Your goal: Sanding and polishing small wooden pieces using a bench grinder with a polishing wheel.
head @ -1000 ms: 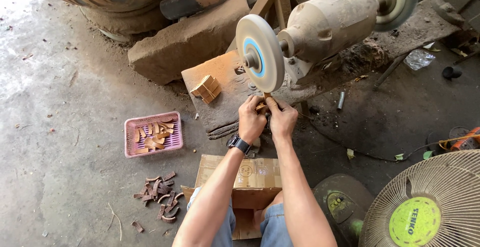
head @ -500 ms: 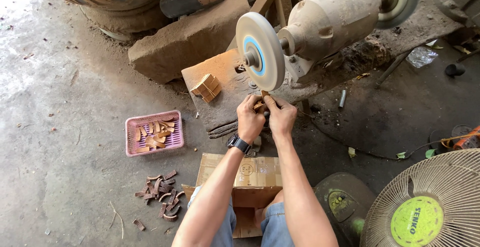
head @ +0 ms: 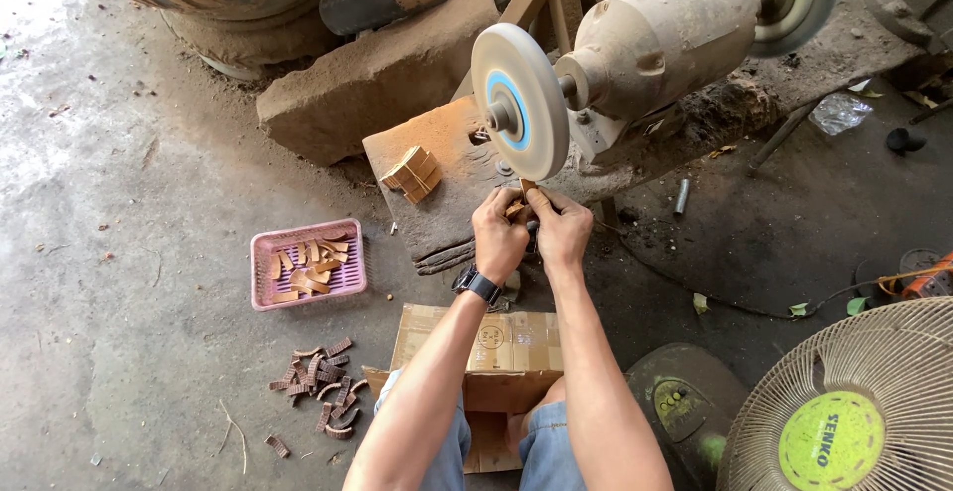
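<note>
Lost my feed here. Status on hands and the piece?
Left hand and right hand both pinch a small wood piece. Piece under buffing wheel. Nothing blocking.

I hold a small brown piece of wood in both my hands. My left hand and my right hand pinch it from each side, close together. The piece is thin and light brown, and most of it hides behind my fingers. Its top end pokes up and touches the bottom edge of the round white wheel. The wheel stands on its edge and has a blue ring in the middle.
</note>
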